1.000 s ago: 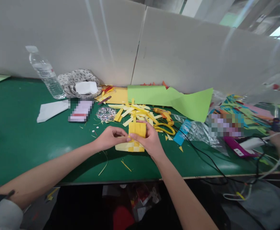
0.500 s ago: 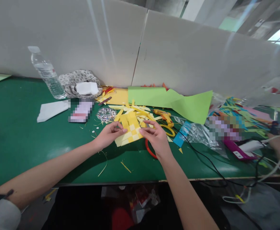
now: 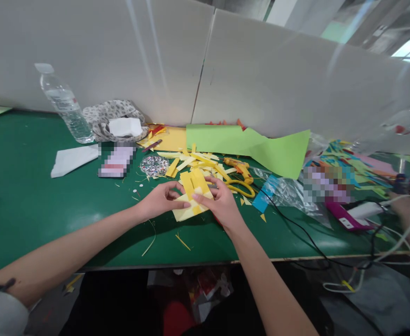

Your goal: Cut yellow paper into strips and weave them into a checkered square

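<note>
Between my two hands is a woven piece of yellow and pale yellow paper strips (image 3: 193,213), held above the green table. My left hand (image 3: 163,198) pinches its left side, thumb on top. The fingers of my right hand (image 3: 223,200) are behind the right side, with the thumb pressed on the weave. Two bright yellow strips stick out from the far side. Just beyond lies a heap of loose yellow strips (image 3: 201,161). Yellow-handled scissors (image 3: 245,189) lie beside my right hand, and a red handle is mostly hidden under it.
A yellow glue gun (image 3: 239,169), green paper (image 3: 219,139), a blue piece (image 3: 266,193) and clear plastic (image 3: 298,198) lie beyond and to the right. Left are a water bottle (image 3: 67,109), a phone (image 3: 117,161) and confetti (image 3: 154,166). Another person's hand (image 3: 406,210) is far right.
The woven piece has moved slightly right and nearer to me. My right thumb has shifted onto its middle and covers more of the weave. My left thumb reaches further over it.
</note>
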`<state>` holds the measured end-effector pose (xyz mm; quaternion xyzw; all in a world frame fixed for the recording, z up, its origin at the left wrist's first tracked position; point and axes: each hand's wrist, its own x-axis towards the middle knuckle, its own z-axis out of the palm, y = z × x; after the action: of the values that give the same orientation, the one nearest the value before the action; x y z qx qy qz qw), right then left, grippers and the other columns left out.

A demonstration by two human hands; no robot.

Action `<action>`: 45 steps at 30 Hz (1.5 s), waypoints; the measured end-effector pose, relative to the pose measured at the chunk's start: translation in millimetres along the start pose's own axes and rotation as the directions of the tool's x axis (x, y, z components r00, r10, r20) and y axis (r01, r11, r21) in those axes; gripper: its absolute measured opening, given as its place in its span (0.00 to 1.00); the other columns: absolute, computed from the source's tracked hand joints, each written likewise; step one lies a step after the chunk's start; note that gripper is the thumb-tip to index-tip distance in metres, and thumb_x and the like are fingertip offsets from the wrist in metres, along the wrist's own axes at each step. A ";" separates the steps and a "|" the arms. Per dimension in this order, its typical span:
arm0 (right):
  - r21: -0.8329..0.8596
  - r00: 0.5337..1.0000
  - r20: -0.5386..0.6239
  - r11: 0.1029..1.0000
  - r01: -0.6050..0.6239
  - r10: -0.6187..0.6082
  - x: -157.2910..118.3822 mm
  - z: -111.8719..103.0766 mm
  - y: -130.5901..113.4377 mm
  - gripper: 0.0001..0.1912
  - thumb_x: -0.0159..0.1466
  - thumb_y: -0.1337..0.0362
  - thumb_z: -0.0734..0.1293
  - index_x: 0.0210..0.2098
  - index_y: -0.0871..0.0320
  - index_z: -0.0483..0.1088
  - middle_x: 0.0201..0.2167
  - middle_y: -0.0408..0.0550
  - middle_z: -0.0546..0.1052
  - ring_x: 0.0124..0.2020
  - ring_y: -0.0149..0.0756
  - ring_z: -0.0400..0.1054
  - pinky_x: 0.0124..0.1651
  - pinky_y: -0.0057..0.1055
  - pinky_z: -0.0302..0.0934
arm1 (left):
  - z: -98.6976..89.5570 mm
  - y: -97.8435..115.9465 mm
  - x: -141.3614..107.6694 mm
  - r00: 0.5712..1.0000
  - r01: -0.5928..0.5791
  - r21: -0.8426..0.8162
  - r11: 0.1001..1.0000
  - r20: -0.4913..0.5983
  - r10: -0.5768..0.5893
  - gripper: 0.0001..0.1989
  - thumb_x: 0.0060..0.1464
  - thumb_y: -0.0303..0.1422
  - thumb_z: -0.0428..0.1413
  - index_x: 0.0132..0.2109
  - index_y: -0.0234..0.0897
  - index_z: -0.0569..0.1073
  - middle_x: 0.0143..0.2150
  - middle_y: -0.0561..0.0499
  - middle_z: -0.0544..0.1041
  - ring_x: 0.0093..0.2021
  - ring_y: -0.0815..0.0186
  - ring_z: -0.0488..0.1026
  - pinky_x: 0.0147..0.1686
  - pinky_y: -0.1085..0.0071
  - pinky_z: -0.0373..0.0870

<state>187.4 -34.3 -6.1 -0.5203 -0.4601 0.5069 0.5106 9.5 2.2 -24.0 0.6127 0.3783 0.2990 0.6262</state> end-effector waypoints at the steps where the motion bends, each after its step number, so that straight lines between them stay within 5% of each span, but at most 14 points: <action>1: -0.006 1.000 0.002 1.000 -0.006 0.006 -0.4 1.7 0.9 0.30 0.43 0.62 0.75 0.44 0.54 0.63 0.29 0.43 0.78 0.29 0.38 0.73 0.33 0.35 0.67 | 0.5 -0.1 0.0 1.000 -0.001 0.007 1.000 0.009 0.001 0.17 0.40 0.35 0.64 0.34 0.38 0.64 0.19 0.60 0.67 0.18 0.75 0.58 0.21 0.75 0.49; 8: -0.020 1.000 0.012 0.999 -0.028 0.028 1.2 0.1 2.9 0.33 0.42 0.63 0.75 0.46 0.55 0.61 0.28 0.43 0.78 0.27 0.38 0.73 0.29 0.33 0.67 | -1.3 1.7 0.0 0.998 -0.003 0.075 0.997 0.056 -0.002 0.17 0.41 0.36 0.64 0.36 0.38 0.65 0.17 0.63 0.61 0.17 0.76 0.53 0.20 0.75 0.44; 17: -0.005 0.994 0.098 0.999 -0.051 0.051 -0.9 -2.7 -1.8 0.36 0.42 0.66 0.76 0.48 0.54 0.60 0.28 0.41 0.77 0.27 0.35 0.73 0.30 0.30 0.66 | -11.5 6.4 1.7 0.979 0.029 0.072 0.997 0.202 -0.043 0.18 0.41 0.36 0.64 0.36 0.36 0.66 0.18 0.61 0.64 0.19 0.75 0.59 0.21 0.77 0.52; 24: -0.071 0.989 0.135 0.996 -0.049 0.058 -1.9 3.5 2.6 0.33 0.44 0.63 0.75 0.48 0.53 0.60 0.30 0.44 0.78 0.28 0.37 0.73 0.30 0.32 0.67 | -6.2 -1.3 1.2 0.980 0.008 0.074 0.997 0.196 -0.023 0.28 0.37 0.35 0.65 0.47 0.35 0.68 0.29 0.55 0.72 0.23 0.73 0.65 0.23 0.77 0.55; 29: -0.054 0.994 0.109 0.998 -0.023 0.029 0.6 1.8 3.6 0.36 0.42 0.64 0.76 0.48 0.54 0.60 0.31 0.43 0.78 0.32 0.38 0.73 0.36 0.34 0.68 | -5.9 -2.9 3.1 0.996 0.017 -0.015 1.000 0.085 -0.015 0.29 0.40 0.33 0.65 0.51 0.34 0.67 0.29 0.53 0.76 0.26 0.69 0.70 0.27 0.74 0.62; 35: -0.035 0.999 0.041 0.999 -0.010 0.012 5.9 -3.9 6.4 0.36 0.41 0.62 0.76 0.47 0.56 0.61 0.24 0.41 0.77 0.23 0.34 0.71 0.33 0.35 0.69 | -7.7 -4.5 5.1 1.000 0.000 -0.140 0.990 0.023 0.003 0.29 0.38 0.28 0.65 0.50 0.34 0.68 0.33 0.49 0.79 0.32 0.64 0.76 0.36 0.67 0.69; 45: -0.041 0.998 0.057 0.998 0.042 -0.039 3.8 -4.8 6.4 0.34 0.44 0.63 0.75 0.48 0.55 0.61 0.28 0.43 0.78 0.28 0.34 0.72 0.36 0.34 0.68 | -5.3 -2.3 4.3 1.000 0.017 -0.122 0.992 0.000 -0.017 0.25 0.40 0.30 0.64 0.47 0.33 0.68 0.40 0.44 0.79 0.39 0.60 0.76 0.44 0.61 0.69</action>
<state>192.2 -31.1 -12.9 -0.5071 -0.4953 0.5009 0.4966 7.1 8.5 -26.5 0.5700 0.3649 0.3163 0.6647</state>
